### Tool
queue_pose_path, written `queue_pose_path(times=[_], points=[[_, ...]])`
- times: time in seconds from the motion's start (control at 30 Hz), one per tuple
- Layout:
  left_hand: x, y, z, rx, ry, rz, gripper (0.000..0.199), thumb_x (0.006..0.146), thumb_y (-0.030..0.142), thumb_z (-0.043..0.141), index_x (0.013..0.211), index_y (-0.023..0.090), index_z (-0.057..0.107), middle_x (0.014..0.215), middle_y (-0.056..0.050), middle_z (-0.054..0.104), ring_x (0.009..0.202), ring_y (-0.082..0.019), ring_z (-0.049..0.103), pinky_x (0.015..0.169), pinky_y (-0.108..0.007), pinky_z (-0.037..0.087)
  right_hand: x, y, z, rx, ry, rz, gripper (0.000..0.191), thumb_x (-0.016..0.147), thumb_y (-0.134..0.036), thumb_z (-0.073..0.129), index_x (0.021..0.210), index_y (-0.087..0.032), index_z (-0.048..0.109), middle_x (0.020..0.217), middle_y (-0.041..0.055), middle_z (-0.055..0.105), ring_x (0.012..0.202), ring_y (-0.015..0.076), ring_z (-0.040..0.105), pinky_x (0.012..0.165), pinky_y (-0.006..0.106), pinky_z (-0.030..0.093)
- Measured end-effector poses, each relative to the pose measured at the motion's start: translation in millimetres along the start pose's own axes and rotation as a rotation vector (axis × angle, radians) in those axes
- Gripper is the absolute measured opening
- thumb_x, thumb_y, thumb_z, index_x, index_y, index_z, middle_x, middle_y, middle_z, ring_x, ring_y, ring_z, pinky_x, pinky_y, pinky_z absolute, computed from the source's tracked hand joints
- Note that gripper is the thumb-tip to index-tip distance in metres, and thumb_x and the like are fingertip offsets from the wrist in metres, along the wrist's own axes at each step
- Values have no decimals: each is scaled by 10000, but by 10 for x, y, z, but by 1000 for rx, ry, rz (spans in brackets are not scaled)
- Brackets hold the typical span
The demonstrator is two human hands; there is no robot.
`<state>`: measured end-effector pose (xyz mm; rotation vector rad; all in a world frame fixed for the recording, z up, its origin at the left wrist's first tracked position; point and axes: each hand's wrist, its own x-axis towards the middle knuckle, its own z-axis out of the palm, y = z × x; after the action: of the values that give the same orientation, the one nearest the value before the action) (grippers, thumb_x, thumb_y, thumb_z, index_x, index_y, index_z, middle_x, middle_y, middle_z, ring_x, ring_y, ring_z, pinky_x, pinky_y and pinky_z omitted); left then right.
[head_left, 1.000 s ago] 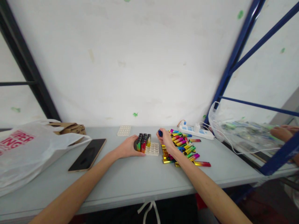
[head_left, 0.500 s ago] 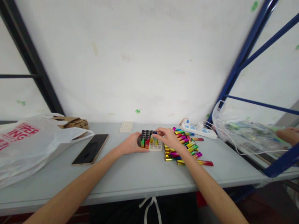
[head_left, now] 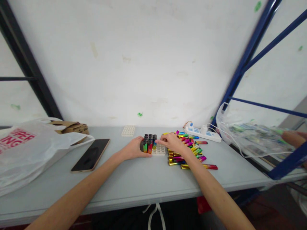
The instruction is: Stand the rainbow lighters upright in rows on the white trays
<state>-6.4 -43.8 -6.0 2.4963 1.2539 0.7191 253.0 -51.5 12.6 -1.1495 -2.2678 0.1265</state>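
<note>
At the middle of the table (head_left: 134, 179), I'm seeing the left hand (head_left: 134, 148) curving, thumb near and fingers far, round the left end of a cluster of black-topped pieces (head_left: 148, 143), which are standing upright in the near white tray (head_left: 159, 151). And the right hand (head_left: 171, 142) is hovering over the tray's right side, its thumb reaching the cluster's right edge; whether it's gripping anything, I can't tell. Just right, glossy coloured pieces (head_left: 185, 150) are lying heaped; a far white tray (head_left: 128, 131) is sitting farther left, near the wall.
</note>
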Motion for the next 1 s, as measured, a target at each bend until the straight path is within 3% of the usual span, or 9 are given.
queue_pose_path(times=[0.1,0.17,0.23,0.47,0.6,0.7,0.77,0.87,1.0], points=[[6,-11,-20,23,-14,24,715,558,732,806,976,173,655,988,-99,673,914,-323,656,824,-414,529,-77,302,-194,-2,79,77,334,1030,-372,519,847,-176,718,712,29,689,640,159,592,667,265,405],[9,-22,-34,20,-20,26,713,573,732,799,991,173,653,1001,-100,669,924,-321,651,837,-420,533,-139,533,-298,-47,100,132,179,978,-267,594,995,-152,731,886,86,736,801,192,655,791,294,456],[11,-32,-42,14,-17,17,703,576,728,799,981,172,655,996,-101,667,919,-321,650,835,-421,535,-179,722,-337,-103,94,154,191,950,-212,615,1081,-134,729,1069,148,733,982,233,667,921,341,463],[8,-35,-23,-23,20,-11,661,534,702,826,926,192,674,953,-84,681,884,-312,648,814,-415,537,138,897,-137,-173,-65,87,278,872,-105,632,1114,-162,757,1195,140,720,1143,248,641,1046,372,442],[-3,-25,-17,-34,18,-24,647,537,686,828,931,195,677,959,-78,686,889,-311,649,804,-406,538,403,901,-65,-131,-206,153,166,747,-97,745,869,-193,805,917,87,775,908,246,712,889,315,504],[-6,-32,-12,-25,7,-22,658,547,692,820,940,185,671,971,-86,682,895,-314,650,800,-405,538,446,879,-62,-111,-210,145,65,741,-129,773,774,-186,775,803,73,755,785,218,696,811,293,505],[-4,-45,-6,-17,3,-10,675,555,706,811,950,177,667,975,-91,678,892,-315,652,803,-410,538,404,839,-87,-90,-148,122,51,806,-187,740,852,-169,755,906,100,755,857,212,681,846,297,494],[-1,-63,0,-17,5,6,691,553,721,806,953,174,672,965,-89,676,873,-305,651,799,-409,540,287,748,-147,60,33,132,212,954,-306,568,1061,-161,680,996,95,737,853,178,656,818,294,494],[2,-61,-8,-15,16,0,688,534,732,808,923,181,672,945,-84,679,858,-301,651,775,-397,538,152,608,-204,352,175,210,358,981,-464,469,1162,-194,619,743,-20,661,594,136,547,588,242,444]])
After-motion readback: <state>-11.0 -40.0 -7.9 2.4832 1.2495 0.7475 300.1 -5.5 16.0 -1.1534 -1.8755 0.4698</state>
